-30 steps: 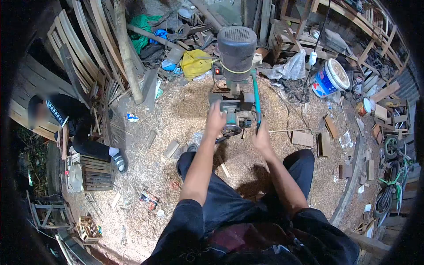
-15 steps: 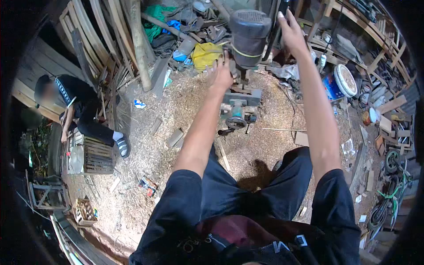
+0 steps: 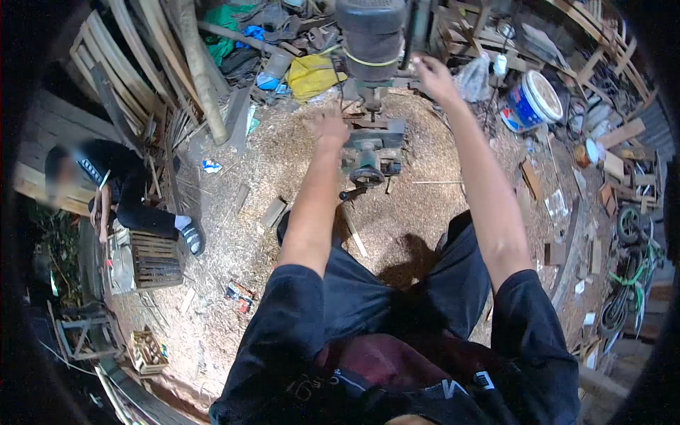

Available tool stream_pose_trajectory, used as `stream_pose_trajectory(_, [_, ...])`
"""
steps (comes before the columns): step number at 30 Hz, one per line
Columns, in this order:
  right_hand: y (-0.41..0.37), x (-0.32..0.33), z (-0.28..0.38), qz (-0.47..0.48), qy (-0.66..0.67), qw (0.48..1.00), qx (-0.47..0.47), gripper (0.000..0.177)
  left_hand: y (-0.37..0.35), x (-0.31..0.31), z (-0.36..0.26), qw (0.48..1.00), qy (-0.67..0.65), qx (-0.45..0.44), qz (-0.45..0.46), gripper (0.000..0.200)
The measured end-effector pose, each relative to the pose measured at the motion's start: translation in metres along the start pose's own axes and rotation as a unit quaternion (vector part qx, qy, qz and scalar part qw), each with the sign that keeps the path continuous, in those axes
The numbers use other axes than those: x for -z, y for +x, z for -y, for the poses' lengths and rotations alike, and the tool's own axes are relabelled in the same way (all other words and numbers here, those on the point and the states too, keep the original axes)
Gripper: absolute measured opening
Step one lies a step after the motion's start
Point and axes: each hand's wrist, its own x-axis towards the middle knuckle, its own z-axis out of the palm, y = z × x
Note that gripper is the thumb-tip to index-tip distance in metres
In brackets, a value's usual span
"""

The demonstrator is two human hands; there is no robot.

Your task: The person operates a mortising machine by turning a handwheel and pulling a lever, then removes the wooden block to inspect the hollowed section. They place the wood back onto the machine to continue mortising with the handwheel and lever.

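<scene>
In front of me stands a floor machine with a dark motor housing (image 3: 370, 32) banded in yellow, probably a drill press or mortiser. Below its head is a grey vise (image 3: 386, 138) with a narrow wooden piece (image 3: 379, 123) along its top. A round handwheel (image 3: 367, 176) sits on the near side. My left hand (image 3: 329, 129) is beside the vise's left end, fingers stretched out and somewhat blurred. To the right of the motor, my right hand (image 3: 435, 79) has its fingers curled at the lower end of a dark lever (image 3: 408, 60), which they partly hide.
Wood shavings (image 3: 439, 156) cover the floor. A person (image 3: 120, 177) in dark clothes sits at the left by a slatted crate (image 3: 156, 261). A paint bucket (image 3: 528, 103) stands at the right, near scrap wood and a small wheel (image 3: 627, 223). Behind lies a yellow sack (image 3: 312, 76).
My right hand has come down and left with the lever. My left hand has lowered toward the vise. The whole view has shifted slightly, and the machine appears higher.
</scene>
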Motion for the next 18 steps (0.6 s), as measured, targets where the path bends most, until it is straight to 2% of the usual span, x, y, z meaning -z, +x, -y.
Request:
stream_pose_trajectory(2, [-0.039, 0.000, -0.011, 0.055, 0.010, 0.996, -0.066, 0.056, -0.017, -0.013, 0.019, 0.988, -0.104, -0.047, 0.101, 0.066])
stream_pose_trajectory(4, [-0.089, 0.001, -0.008, 0.114, 0.023, 0.982, -0.148, 0.057, -0.020, -0.064, 0.036, 0.981, -0.074, -0.070, 0.163, 0.053])
stream_pose_trajectory(6, [-0.118, -0.026, -0.112, 0.138, -0.074, 0.978, -0.140, 0.056, -0.059, -0.085, 0.049, 0.968, -0.160, -0.111, 0.157, 0.051])
stream_pose_trajectory(9, [-0.195, -0.048, -0.183, 0.193, -0.137, 0.949, -0.208, 0.052, -0.084, -0.160, 0.076, 0.965, -0.204, -0.079, 0.146, 0.057])
stream_pose_trajectory(11, [-0.227, -0.046, -0.189, 0.248, -0.138, 0.921, -0.266, 0.053, -0.101, -0.148, 0.064, 0.973, -0.171, -0.039, 0.148, 0.058])
stream_pose_trajectory(12, [-0.238, -0.040, -0.167, 0.259, -0.148, 0.908, -0.294, 0.054, -0.111, -0.146, 0.059, 0.976, -0.154, -0.017, 0.153, 0.059])
stream_pose_trajectory(13, [-0.248, -0.042, -0.153, 0.269, -0.157, 0.894, -0.322, 0.054, -0.110, -0.149, 0.057, 0.974, -0.198, -0.022, 0.110, 0.059])
stream_pose_trajectory(16, [-0.256, -0.071, -0.148, 0.140, -0.142, 0.940, -0.277, 0.061, -0.091, -0.185, 0.059, 0.956, -0.273, 0.073, 0.074, 0.059])
stream_pose_trajectory(18, [-0.245, -0.092, -0.146, 0.159, -0.074, 0.939, -0.296, 0.066, -0.084, -0.193, 0.055, 0.934, -0.345, 0.088, 0.039, 0.060])
